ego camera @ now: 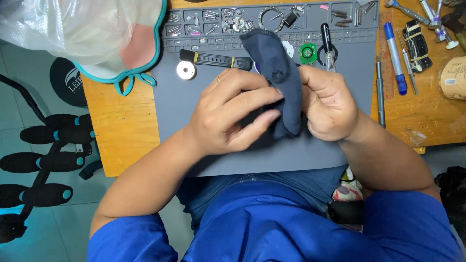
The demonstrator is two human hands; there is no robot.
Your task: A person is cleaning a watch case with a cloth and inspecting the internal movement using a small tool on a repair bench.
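Note:
A dark blue cloth [279, 77] is held upright over the grey work mat [194, 111]. My right hand [327, 104] is closed on its right side. My left hand [233, 111], with a ring on one finger, presses the cloth from the left with thumb and fingers. Whatever lies inside the cloth is hidden. Behind the hands on the mat lie a black watch strap [216, 59], a round silver disc [186, 70], a green round part [307, 52] and a black-handled tool [327, 43].
The mat's far tray [272, 19] holds several small metal parts and a ring. A blue pen [395, 56], a thin metal tool [380, 90] and wrenches lie on the wooden table at right. A plastic bag with a teal edge [97, 29] overhangs the left corner. Black foam-handled equipment [43, 145] stands on the floor.

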